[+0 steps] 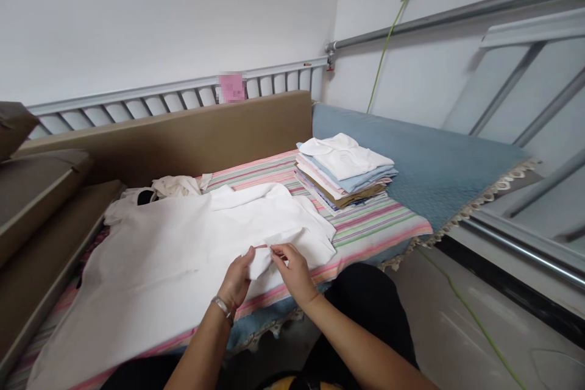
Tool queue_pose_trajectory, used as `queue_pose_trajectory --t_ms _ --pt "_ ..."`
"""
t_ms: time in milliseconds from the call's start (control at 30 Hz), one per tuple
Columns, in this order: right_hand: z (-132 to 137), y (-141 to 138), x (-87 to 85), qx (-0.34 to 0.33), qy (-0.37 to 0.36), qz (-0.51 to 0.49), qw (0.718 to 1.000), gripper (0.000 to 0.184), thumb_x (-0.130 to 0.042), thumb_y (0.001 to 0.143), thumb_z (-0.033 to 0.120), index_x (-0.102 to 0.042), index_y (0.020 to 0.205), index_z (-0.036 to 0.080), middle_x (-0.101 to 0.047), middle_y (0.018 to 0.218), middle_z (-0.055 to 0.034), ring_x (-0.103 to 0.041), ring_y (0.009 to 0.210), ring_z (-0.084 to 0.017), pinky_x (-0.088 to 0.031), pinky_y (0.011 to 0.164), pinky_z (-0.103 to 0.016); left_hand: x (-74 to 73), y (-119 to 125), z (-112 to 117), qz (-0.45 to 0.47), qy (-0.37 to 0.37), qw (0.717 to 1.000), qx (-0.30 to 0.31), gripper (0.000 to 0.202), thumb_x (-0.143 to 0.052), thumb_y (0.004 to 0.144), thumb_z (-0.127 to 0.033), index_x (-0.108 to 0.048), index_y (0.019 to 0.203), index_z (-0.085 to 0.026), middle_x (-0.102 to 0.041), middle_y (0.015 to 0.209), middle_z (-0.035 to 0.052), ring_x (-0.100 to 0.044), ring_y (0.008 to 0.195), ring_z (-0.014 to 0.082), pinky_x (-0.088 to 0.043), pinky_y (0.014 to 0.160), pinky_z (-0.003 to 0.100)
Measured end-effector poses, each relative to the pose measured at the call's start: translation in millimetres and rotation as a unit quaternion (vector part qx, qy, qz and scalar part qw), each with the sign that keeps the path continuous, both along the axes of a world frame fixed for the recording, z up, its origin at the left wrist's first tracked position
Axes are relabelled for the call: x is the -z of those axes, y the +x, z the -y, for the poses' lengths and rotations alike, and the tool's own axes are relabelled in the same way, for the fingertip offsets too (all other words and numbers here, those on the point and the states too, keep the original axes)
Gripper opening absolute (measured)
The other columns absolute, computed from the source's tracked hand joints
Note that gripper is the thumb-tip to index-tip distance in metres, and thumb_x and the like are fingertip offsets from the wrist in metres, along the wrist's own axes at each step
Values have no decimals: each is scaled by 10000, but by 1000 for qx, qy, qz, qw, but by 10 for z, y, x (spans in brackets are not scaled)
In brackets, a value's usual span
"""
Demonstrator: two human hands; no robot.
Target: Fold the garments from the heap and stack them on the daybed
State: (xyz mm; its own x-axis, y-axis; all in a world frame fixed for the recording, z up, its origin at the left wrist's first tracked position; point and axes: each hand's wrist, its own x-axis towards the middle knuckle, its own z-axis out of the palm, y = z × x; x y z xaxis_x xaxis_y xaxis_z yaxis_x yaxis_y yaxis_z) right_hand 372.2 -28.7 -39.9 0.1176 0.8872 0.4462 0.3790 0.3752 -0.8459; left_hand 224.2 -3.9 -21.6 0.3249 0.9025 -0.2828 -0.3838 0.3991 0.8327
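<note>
A white shirt [183,256] lies spread across the striped sheet [365,234], its fabric reaching from the left side to just in front of me. My left hand [237,280] grips a raised bit of this white cloth, perhaps a cuff, between thumb and fingers. Close beside it, my right hand [293,273] pinches the same raised part with its fingertips. Whether a button sits between the fingers is too small to tell. Beyond my right hand stands a stack of folded clothes [345,173] with a white collared shirt on top.
Crumpled off-white cloth [180,185] lies behind the shirt. Brown cushions [41,195] are piled at left, and a brown backrest [205,131] runs along the radiator [155,102]. A blue quilted cover [420,158] lies at right. A green cord [386,52] hangs from the wall socket.
</note>
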Motion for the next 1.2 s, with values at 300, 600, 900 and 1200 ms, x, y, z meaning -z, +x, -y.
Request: queue_pose_trajectory --t_ms 300,600,900,1200 --pt "5 3 -73 32 14 78 996 126 -508 828 219 -603 907 193 -618 850 -51 -570 826 -175 -466 767 -318 -9 10 16 -16 33 999 -6 461 -662 706 -443 -648 1050 -136 -692 880 73 -606 742 156 -429 667 245" --pt "-72 42 -84 66 -29 78 994 161 -469 819 205 -617 761 185 -643 758 -42 -575 729 -159 -442 705 -285 -15 19 49 -44 36 998 -17 423 -656 711 -437 -663 1015 -142 -688 828 43 -578 670 122 -420 636 226" --pt "-97 242 -3 -35 -171 -195 965 176 -548 751 330 -596 683 175 -624 620 -9 -602 616 -154 -512 634 -285 75 -49 -26 11 -18 999 -28 448 -678 689 -427 -649 1026 -133 -687 924 79 -621 798 179 -463 703 261" --pt "-173 264 -42 -31 -69 -18 997 399 -497 751 184 -561 1141 236 -609 1095 -41 -580 662 -104 -496 677 -268 114 -87 -6 -6 -36 999 -19 418 -637 716 -449 -637 1012 -154 -687 878 70 -613 788 184 -453 725 283"
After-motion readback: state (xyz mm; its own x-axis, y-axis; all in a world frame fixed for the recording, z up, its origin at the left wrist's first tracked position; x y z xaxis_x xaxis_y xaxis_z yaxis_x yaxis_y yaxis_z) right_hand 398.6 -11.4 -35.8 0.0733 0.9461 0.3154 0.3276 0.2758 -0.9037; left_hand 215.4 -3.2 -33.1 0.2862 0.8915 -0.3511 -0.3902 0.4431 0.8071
